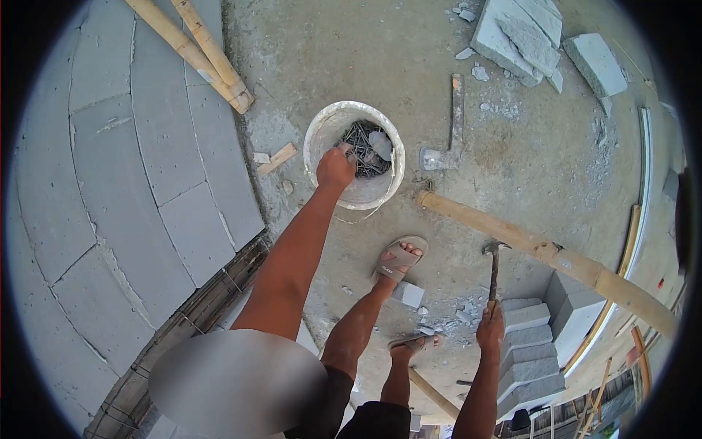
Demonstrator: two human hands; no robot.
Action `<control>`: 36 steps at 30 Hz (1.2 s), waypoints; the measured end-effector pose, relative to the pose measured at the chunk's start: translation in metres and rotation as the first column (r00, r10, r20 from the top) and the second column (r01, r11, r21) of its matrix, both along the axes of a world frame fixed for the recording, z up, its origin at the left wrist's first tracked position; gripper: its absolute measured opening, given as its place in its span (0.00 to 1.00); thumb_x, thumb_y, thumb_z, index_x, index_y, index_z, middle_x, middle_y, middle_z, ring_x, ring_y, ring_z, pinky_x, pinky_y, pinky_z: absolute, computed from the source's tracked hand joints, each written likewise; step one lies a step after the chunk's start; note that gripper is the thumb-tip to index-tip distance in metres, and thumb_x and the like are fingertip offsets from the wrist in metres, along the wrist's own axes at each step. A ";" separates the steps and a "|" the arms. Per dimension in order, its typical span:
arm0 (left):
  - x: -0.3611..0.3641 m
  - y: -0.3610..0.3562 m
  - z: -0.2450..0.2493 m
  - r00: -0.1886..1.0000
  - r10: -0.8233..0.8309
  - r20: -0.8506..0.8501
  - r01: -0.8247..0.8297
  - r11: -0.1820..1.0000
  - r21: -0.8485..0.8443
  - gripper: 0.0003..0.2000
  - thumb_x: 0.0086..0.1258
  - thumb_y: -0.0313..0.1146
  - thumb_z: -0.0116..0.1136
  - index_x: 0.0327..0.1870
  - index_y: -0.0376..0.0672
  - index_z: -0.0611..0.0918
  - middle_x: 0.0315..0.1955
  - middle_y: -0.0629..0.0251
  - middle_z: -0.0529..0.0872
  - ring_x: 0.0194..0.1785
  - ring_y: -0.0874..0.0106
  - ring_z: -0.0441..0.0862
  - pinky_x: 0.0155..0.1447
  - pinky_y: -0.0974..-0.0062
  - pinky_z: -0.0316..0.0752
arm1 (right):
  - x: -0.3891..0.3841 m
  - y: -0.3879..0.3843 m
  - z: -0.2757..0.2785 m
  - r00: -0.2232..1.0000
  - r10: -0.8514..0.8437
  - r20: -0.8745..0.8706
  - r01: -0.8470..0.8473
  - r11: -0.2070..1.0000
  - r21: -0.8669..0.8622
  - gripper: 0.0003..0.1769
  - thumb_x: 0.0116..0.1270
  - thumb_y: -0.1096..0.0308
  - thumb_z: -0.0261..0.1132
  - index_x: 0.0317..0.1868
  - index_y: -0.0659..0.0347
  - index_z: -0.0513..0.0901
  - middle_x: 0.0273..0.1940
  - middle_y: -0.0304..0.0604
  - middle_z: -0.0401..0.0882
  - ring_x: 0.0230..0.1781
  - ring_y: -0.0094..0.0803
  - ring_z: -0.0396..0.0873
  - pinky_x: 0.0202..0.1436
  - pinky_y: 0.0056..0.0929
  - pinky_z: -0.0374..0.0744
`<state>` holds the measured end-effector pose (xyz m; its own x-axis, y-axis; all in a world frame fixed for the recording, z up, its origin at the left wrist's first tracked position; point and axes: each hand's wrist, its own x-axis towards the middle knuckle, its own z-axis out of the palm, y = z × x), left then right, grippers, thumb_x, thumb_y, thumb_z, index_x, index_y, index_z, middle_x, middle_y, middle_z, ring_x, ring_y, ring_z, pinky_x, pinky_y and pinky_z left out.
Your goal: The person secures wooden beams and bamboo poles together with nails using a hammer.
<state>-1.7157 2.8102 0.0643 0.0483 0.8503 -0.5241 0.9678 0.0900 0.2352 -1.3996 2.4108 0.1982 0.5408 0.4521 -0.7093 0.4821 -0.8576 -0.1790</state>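
Note:
My left hand [337, 167] reaches down into a white bucket [315, 135] that holds a heap of dark nails [360, 137] and a grey chunk. Its fingers are bent together at the nails, and what they pinch, if anything, is too small to make out. On the right, my right hand [491, 327] is wrapped round the handle of a hammer [494, 271], whose metal head points away from me. A flat metal tool with a long handle [458, 121] lies on the floor just right of the bucket.
A grey block wall [110, 168] fills the left, with bamboo pieces [197, 55] against it. A bamboo pole [526, 241] slants across the right, above stacked blocks [528, 340]. Broken slabs [512, 40] lie at the upper right. My sandalled feet stand below the bucket.

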 end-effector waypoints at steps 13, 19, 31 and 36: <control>0.006 0.032 -0.063 0.996 0.039 -0.075 -0.040 0.999 -0.005 0.15 0.66 0.39 0.57 0.50 0.46 0.84 0.47 0.49 0.85 0.53 0.51 0.82 0.59 0.57 0.75 | 0.070 0.091 0.006 0.977 -0.057 -0.206 -0.018 0.937 -0.349 0.14 0.71 0.65 0.56 0.49 0.67 0.79 0.41 0.62 0.81 0.45 0.58 0.80 0.47 0.47 0.75; 0.006 0.021 -0.036 0.996 -0.072 -0.046 0.073 0.996 0.041 0.15 0.65 0.40 0.59 0.51 0.48 0.83 0.43 0.49 0.86 0.50 0.52 0.83 0.55 0.57 0.77 | 0.082 0.045 -0.015 0.979 0.076 -0.189 -0.114 0.974 -0.195 0.13 0.73 0.63 0.57 0.49 0.62 0.79 0.18 0.39 0.72 0.12 0.26 0.71 0.12 0.29 0.68; -0.008 -0.025 -0.039 0.762 -0.647 0.032 0.646 0.754 -0.122 0.17 0.62 0.30 0.56 0.52 0.58 0.85 0.40 0.62 0.88 0.44 0.57 0.85 0.51 0.61 0.80 | 0.077 0.061 -0.009 0.979 0.007 -0.202 -0.058 0.968 -0.246 0.09 0.73 0.63 0.57 0.44 0.59 0.78 0.18 0.39 0.72 0.11 0.27 0.71 0.11 0.30 0.70; 0.001 -0.009 -0.021 0.626 -0.778 -0.057 0.730 0.609 -0.310 0.16 0.64 0.31 0.51 0.51 0.56 0.86 0.35 0.59 0.87 0.44 0.61 0.86 0.48 0.60 0.80 | 0.067 0.095 0.008 0.974 -0.109 -0.197 0.027 0.925 -0.379 0.13 0.70 0.66 0.58 0.49 0.66 0.79 0.38 0.60 0.82 0.40 0.55 0.82 0.41 0.45 0.76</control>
